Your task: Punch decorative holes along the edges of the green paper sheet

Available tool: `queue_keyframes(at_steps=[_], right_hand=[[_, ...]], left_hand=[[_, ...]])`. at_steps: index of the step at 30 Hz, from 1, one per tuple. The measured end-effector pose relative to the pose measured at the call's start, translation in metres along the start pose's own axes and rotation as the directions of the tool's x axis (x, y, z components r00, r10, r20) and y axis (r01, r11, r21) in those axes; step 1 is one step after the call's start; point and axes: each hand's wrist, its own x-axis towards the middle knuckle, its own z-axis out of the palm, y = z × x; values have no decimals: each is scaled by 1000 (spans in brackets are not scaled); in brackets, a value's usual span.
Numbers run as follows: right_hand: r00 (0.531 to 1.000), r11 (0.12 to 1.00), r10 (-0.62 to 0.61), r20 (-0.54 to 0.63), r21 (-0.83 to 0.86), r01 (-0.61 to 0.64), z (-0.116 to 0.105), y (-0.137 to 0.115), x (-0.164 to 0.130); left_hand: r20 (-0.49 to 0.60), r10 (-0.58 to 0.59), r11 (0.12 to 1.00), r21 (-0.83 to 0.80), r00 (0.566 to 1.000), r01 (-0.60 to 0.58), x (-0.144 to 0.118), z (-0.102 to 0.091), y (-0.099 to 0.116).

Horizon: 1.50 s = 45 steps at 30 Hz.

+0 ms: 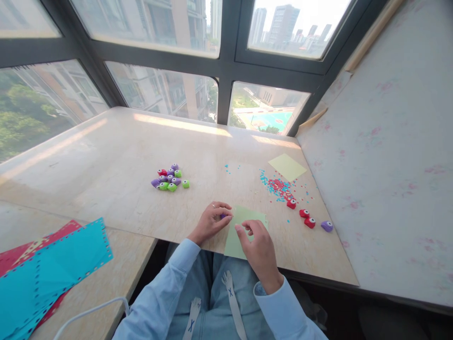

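My left hand (213,221) is closed around a small purple craft punch (223,216), mostly hidden by the fingers, at the left edge of a pale green paper sheet (231,243). The sheet lies at the front edge of the sill, slightly over my lap. Above its right part hovers my right hand (257,243), fingers curled and thumb near the index finger; whether something tiny is between them I cannot make out. Small punched holes or notches seem to show near the sheet's top right corner.
Purple, green and red punches (170,178) cluster to the left. Red and blue confetti (279,188) lies at right, beside a pale yellow sheet (287,166), red punches (304,213) and a purple punch (327,226). Blue and red punched sheets (67,259) overlap at front left, near a white cable (92,309).
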Motion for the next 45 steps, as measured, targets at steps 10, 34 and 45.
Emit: queue_keyframes(at_steps=[10,34,45], right_hand=[[987,988,147,68,-57,-143,13,-18,12],[956,956,251,153,-196,-220,2,-37,16],[959,945,259,116,-234,-227,3,-38,15]], left_hand=[[19,58,997,-56,998,-57,0,-1,-6],[33,74,989,-130,997,-70,-2,-3,-1],[40,98,991,-96,994,-94,-2,-2,0]])
